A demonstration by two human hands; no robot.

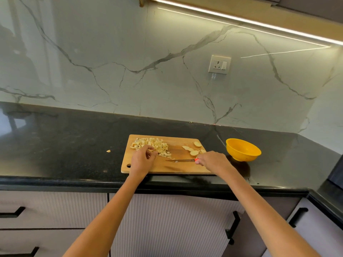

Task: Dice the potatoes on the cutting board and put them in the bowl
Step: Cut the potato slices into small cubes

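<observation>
On the board (178, 166), the knife (181, 160) lies left-right, tip pointing left, its red handle gripped by the right hand (212, 161). The left hand (142, 160), fingers curled, pinches at the dice (152, 144) piled far-left. Slices (194, 150) sit far-right. The yellow bowl (243, 149) stands right of the board, apart, on the black table (74, 145). The board's near edge lies close to the table's front edge.

Both forearms are bare to the frame edge, without sleeves, and each grip is ungloved.
</observation>
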